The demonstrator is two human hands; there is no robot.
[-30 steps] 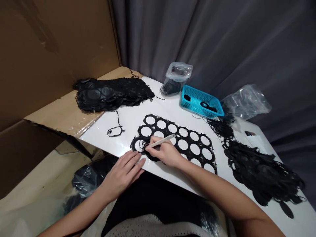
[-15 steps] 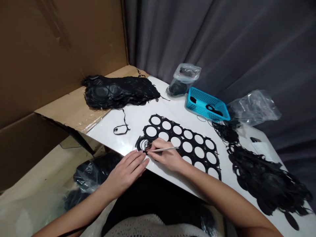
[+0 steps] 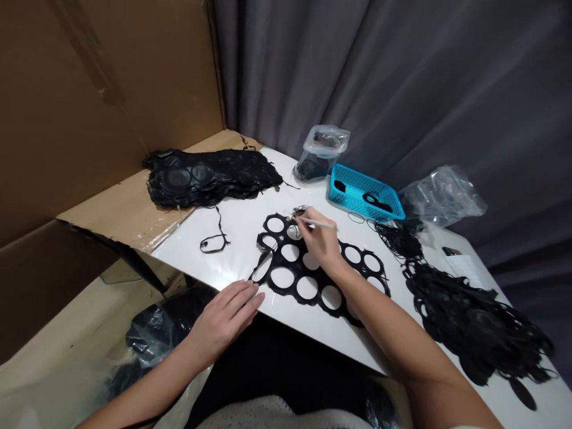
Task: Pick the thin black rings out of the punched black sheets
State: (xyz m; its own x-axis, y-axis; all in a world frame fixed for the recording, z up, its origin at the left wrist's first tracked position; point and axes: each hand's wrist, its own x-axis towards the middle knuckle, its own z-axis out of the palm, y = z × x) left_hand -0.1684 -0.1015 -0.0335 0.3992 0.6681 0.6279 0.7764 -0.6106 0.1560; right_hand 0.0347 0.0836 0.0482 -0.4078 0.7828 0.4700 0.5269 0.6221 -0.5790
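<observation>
A black rubber-like sheet (image 3: 295, 277) with rows of round holes lies on the white table. My left hand (image 3: 230, 313) is at the table's front edge, fingers together and holding down the sheet's near-left corner, from which a narrow strip stretches up. My right hand (image 3: 320, 238) is closed round a thin pale stick-like tool (image 3: 318, 223) over the sheet's far side. A tangle of thin black rings (image 3: 299, 211) shows at its fingertips; whether the tool or the fingers carry it, I cannot tell.
A stack of black sheets (image 3: 210, 176) lies at the back left. Behind are a plastic bag (image 3: 319, 152), a blue basket (image 3: 366, 193) with black pieces, and a clear bag (image 3: 442, 193). Black scraps (image 3: 473, 322) are heaped at right; a loose strip (image 3: 213, 245) lies left.
My right hand has moved from the near-left corner to the sheet's far side, with the tool and black rings. The near-left part of the sheet now looks pulled out of shape.
</observation>
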